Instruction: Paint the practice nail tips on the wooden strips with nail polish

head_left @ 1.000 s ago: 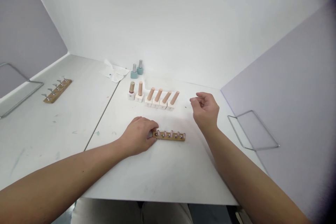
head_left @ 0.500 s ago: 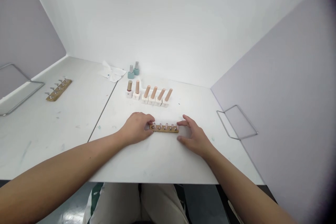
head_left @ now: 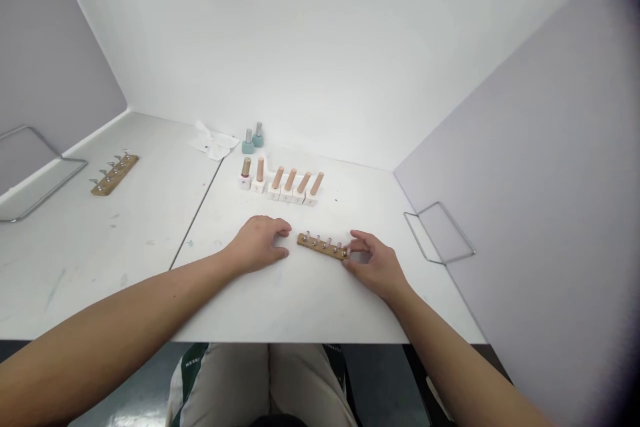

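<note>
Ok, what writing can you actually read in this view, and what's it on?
No text is legible in this view.
White base of the tan-capped polish bottle: small marks, too small to read.
Green stripe on the trousers: lettering, too blurred to read.
Wooden strip: no text visible.

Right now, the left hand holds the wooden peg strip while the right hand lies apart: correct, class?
No, they are swapped: in the head view, the right hand holds the wooden peg strip, and the left hand lies apart from it.
</note>
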A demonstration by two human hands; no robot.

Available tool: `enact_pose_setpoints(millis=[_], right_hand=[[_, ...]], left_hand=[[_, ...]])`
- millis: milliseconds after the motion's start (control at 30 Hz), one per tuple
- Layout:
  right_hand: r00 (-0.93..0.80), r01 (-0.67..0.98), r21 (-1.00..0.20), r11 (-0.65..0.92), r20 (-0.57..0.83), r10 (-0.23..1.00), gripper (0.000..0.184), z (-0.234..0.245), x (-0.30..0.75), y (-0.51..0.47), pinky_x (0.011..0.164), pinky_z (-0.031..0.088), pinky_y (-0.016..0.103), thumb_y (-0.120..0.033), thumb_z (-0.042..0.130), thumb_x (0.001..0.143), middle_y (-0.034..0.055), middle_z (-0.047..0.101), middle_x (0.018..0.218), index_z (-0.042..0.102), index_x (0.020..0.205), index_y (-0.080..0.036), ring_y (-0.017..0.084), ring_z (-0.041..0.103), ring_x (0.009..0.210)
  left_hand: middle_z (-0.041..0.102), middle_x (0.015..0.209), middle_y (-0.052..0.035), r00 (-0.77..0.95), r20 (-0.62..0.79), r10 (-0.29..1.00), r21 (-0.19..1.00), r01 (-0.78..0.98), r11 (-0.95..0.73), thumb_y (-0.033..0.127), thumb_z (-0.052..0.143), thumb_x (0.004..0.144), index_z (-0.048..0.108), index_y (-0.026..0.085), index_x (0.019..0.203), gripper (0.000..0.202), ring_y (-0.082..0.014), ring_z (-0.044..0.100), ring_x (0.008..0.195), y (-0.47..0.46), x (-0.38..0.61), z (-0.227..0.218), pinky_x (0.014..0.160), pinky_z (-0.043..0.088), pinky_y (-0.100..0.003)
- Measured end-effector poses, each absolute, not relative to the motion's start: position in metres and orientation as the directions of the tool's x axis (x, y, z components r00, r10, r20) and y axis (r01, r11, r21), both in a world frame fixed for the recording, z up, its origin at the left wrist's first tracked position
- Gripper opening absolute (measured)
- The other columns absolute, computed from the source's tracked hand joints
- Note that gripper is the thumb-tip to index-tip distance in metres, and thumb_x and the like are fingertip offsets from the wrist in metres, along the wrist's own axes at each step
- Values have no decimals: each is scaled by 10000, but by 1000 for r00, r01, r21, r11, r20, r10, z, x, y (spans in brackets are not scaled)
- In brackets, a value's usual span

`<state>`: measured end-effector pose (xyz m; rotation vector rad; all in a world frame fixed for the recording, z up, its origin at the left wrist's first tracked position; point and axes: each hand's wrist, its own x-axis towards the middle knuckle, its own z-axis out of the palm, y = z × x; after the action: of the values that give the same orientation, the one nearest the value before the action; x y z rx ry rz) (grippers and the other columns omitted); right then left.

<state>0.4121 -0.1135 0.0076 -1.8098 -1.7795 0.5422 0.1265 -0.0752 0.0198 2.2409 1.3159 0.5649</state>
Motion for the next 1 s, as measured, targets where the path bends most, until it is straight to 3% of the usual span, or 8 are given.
enact_pose_setpoints(millis=[433,733,800,900,1000], right_hand=[[578,718,-541,-438,112,809,489,9,496,-187,841,484,374,-419,649,602,35,714,835,595,1034,-197,218,673,850],[712,655,-520,-548,184,677,479,-1,507,-200,797,487,375,-492,625,628,52,720,875,592,1012,-207,236,670,831],[729,639,-529,-558,184,660,497,-2,504,-201,795,489,376,-494,622,628,64,719,880,594,1024,-196,246,667,837],[760,607,-537,-585,178,625,563,-2,499,-202,843,468,436,-499,610,630,106,711,934,583,1082,-164,302,644,926],[759,595,-537,-598,130,638,610,-3,499,-203,881,448,489,-540,605,634,120,704,993,576,1114,-164,344,623,991]], left_hand=[[688,1088,-19,410,-1,912,592,736,-330,366,619,721,606,234,1104,405,-266,595,1023,-77,127,29,852,480,-384],[691,1086,-22,381,-12,924,599,743,-298,379,612,713,592,237,1118,430,-260,624,930,-79,126,32,800,496,-384],[701,1053,-41,386,30,922,597,733,-326,345,632,694,616,207,1066,397,-271,615,978,-81,125,33,869,473,-395],[694,1067,-21,362,56,930,577,749,-326,338,658,682,621,218,1059,397,-243,603,1028,-87,121,35,943,439,-355],[690,1061,-13,267,66,962,557,790,-257,392,649,704,621,235,1057,387,-233,618,979,-99,108,39,879,475,-344]])
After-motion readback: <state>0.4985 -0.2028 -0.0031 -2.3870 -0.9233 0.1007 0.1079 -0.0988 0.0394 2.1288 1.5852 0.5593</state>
